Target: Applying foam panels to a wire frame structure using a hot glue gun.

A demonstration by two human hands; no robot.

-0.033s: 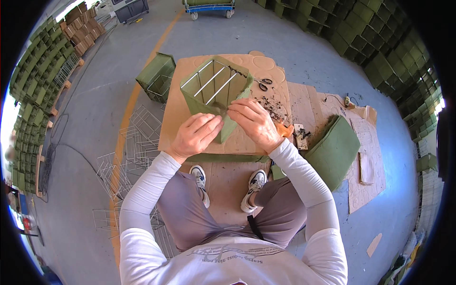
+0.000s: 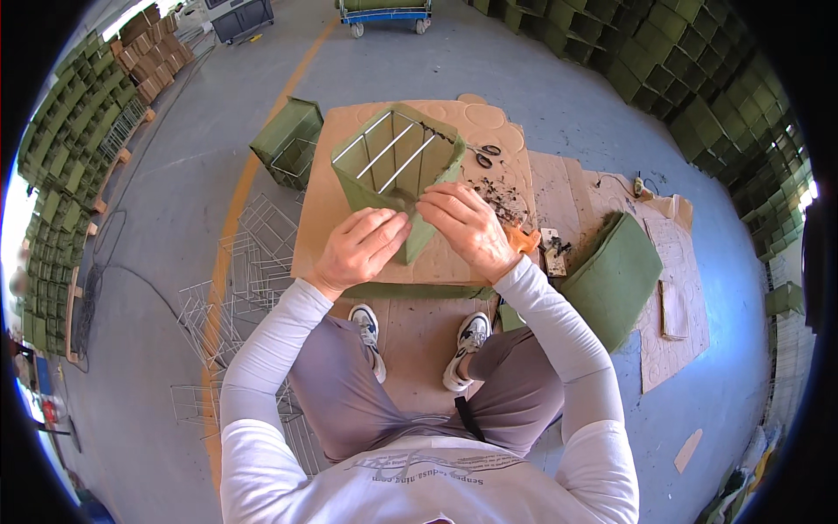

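Note:
A green felt box (image 2: 356, 190) with a metal wire frame (image 2: 384, 158) across its opening stands on a cardboard-covered work surface (image 2: 316, 236). At its near corner, my left hand (image 2: 360, 249) is closed, thumb and fingers pinching the felt rim. Just to the right, the fingers of my right hand (image 2: 467, 229) are pinched at the same corner; anything small between the fingertips is hidden. Black-handled scissors (image 2: 483, 155) lie right of the box, beside dark scraps (image 2: 502, 203). A row of black ties or clips (image 2: 436, 131) shows along the far rim.
Folded green felt pieces (image 2: 615, 279) lie at right, near an orange item (image 2: 522, 240). Loose wire frames (image 2: 262, 236) spread over the floor at left, below another green box (image 2: 288, 144). Stacked green boxes (image 2: 611, 65) line both sides. A blue cart (image 2: 384, 16) stands far ahead.

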